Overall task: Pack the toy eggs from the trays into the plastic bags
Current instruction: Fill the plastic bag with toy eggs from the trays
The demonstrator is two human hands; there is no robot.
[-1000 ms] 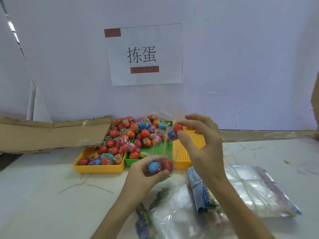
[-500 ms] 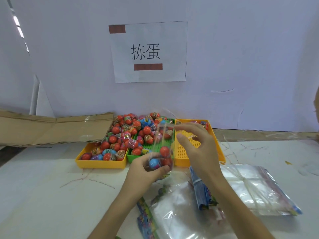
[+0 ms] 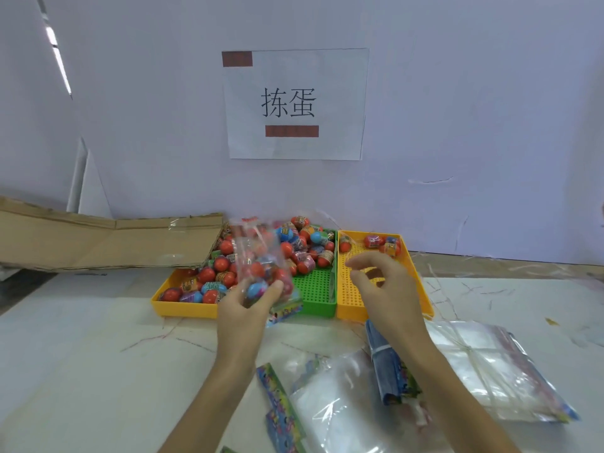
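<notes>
A pale surface (image 3: 81, 354) runs to a white wall bearing a paper sign (image 3: 295, 104). At its far middle sit three trays side by side: a left yellow tray (image 3: 183, 304) and a green tray (image 3: 315, 286), both heaped with toy eggs (image 3: 294, 246), and a right yellow tray (image 3: 354, 304) holding only a few. Flat plastic bags (image 3: 483, 364) lie near right, within reach. The left hand (image 3: 248, 305) grips a clear bag of eggs (image 3: 261, 266) from below, mouth upward for loading. The right hand (image 3: 385, 289) hovers over the right tray, fingers (image 3: 354, 263) loosely curled, holding nothing.
</notes>
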